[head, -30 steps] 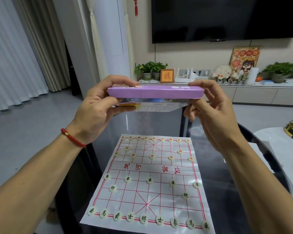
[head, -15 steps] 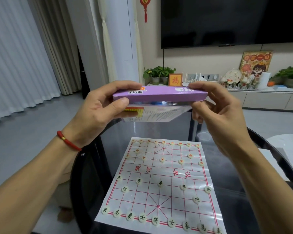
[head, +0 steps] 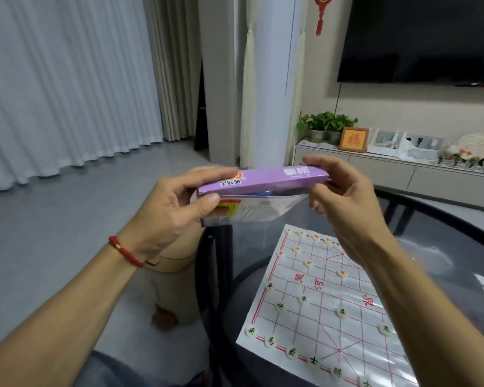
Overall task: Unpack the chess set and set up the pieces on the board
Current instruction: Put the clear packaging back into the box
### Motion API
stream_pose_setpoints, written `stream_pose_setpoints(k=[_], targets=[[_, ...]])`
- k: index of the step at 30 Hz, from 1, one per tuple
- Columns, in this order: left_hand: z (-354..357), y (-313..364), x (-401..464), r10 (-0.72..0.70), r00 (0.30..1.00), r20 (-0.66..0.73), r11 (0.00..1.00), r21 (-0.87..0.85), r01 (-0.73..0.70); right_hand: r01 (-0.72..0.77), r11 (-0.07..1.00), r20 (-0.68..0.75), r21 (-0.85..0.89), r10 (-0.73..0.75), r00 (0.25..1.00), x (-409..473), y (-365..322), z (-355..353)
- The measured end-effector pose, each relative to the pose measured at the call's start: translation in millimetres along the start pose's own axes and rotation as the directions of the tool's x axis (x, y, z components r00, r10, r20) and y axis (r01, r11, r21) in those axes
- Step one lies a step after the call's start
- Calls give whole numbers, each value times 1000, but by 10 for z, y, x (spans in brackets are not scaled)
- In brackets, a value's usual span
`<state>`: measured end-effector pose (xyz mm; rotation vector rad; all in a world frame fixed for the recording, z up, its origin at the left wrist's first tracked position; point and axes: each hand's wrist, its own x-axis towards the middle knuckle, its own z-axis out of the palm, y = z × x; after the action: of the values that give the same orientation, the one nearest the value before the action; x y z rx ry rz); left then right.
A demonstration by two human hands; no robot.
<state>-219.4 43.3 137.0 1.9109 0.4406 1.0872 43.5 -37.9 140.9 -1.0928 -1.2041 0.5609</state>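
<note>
Your left hand [head: 162, 210] and right hand [head: 344, 196] each pinch an end of the flat purple cardboard box [head: 260, 181] above the paper chessboard [head: 327, 303], seemingly closing it now that the pieces stand placed.

I have a single view, from the camera on the person's head, looking forward and down from close above both raised hands, the left hand [head: 162, 210] and right hand [head: 344, 202]. It faces the far wall with the television [head: 419, 37]. The round tabletop [head: 444, 247] fills my lower right, cut off by the frame's right and bottom edges.
</note>
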Motion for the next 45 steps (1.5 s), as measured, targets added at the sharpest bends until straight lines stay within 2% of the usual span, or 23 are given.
stream_pose_setpoints(k=[3,8,12,14,18,20,24,39,43,45], targets=[[-130,-117,-82,-66,998,-10,998,-3,66,-48,999,-7,-1,48,999,5,142,188],[-183,-261,-196,-177,981,-74,971,-177,162,-104,995,-8,3,104,995,17,268,364],[-231,-324,-232,-211,972,-100,955,-231,184,-114,992,27,-54,116,993,7,329,399],[-239,-319,-234,-212,971,-107,954,-238,183,-98,992,39,-81,101,994,7,325,403],[-251,-300,-224,-228,964,-134,942,-281,183,31,955,135,-294,10,991,-15,352,387],[-260,-298,-222,-239,959,-151,938,-293,188,7,974,167,-227,32,985,-50,388,405],[-266,-303,-227,-254,953,-165,931,-311,194,-45,995,127,-90,56,990,-85,410,430],[-225,-272,-240,-263,940,-216,932,-309,189,-80,997,77,-10,81,994,-103,422,432],[-192,-268,-225,-254,939,-234,931,-324,171,-216,976,163,40,207,965,-102,456,468],[-191,-276,-226,-257,938,-231,929,-326,174,-210,978,198,14,203,959,-114,483,481]])
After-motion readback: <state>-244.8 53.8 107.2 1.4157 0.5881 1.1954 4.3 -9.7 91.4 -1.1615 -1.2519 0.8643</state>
